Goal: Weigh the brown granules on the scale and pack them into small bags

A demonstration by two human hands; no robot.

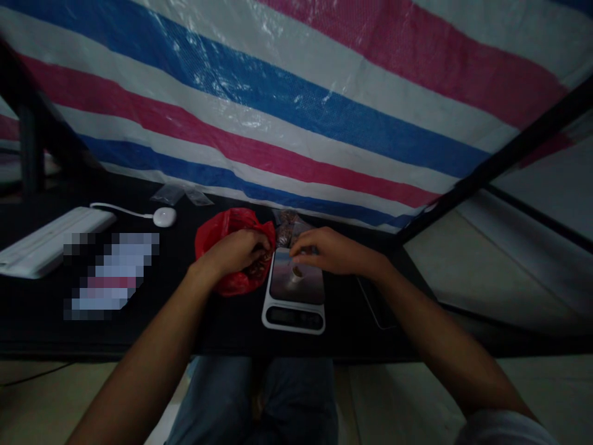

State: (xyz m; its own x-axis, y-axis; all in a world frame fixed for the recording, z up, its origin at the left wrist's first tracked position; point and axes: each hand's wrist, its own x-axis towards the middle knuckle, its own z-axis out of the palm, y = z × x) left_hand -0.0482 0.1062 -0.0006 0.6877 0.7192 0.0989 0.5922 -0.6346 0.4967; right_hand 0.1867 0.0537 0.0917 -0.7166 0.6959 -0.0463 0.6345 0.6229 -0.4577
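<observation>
The red plastic bag (241, 283) is set just to the left of the digital scale (299, 296), with its mouth spread open and small brown pieces (257, 267) shown inside. The left hand (250, 248) is lowered into that mouth, its fingers curled among the pieces; whether any are pinched cannot be told. The right hand (315, 248) is held over the scale's far right part, thumb and fingers bent toward each other, but whether they are closed on anything cannot be made out. Below them, at the middle of the scale's plate, a small pale container (297, 275) with something brown in it is seen; whether it is a cup or a little bag is left unclear by the blur. Behind the scale, a clear bag (288, 228) of brown grains is placed. The red bag can be judged light, limp and rather slippery, so it would best be gripped by its gathered rim. The pieces look dry and loose, and are likely to be scattered if scooped carelessly; small pinches would suit them. The pale container appears light and easily tipped, so it should be taken gently near its top edge.
</observation>
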